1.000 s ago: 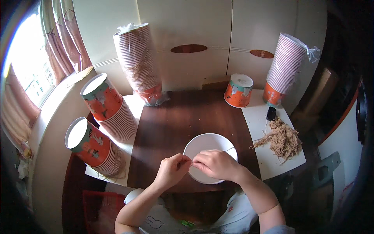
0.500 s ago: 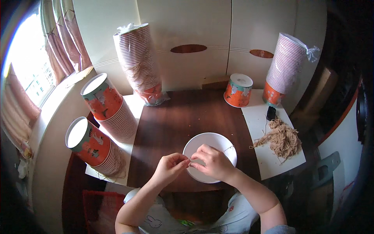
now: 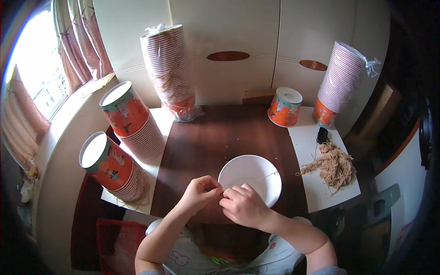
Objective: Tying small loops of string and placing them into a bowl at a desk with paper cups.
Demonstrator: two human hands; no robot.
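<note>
A white paper bucket (image 3: pixel 274 189) sits near the front edge of the table, its open mouth toward me. From its right rim a thin string (image 3: pixel 262 178) runs across the opening to my fingers. My left hand (image 3: pixel 200 195) is closed in a pinch on the string at the bucket's left side. Right beside it, my right hand (image 3: pixel 245 206) has its fingers curled and pressed together on the string, covering the bucket's lower left rim. The fingertips of both hands almost meet, and the string's end between them is too small to make out.
A heap of tan string (image 3: pixel 337 169) and a small black object (image 3: pixel 322 134) lie on the white board (image 3: pixel 316 197) at right. Two stacks of orange-printed buckets (image 3: pixel 140 137) stand at left. Tall bagged stacks (image 3: pixel 167 68) and a single upturned bucket (image 3: pixel 285 107) stand at the back.
My right hand has turned over, its fingers curling down, and moved slightly lower. The string across the bucket's mouth now shows more plainly. The whole view has shifted a little.
</note>
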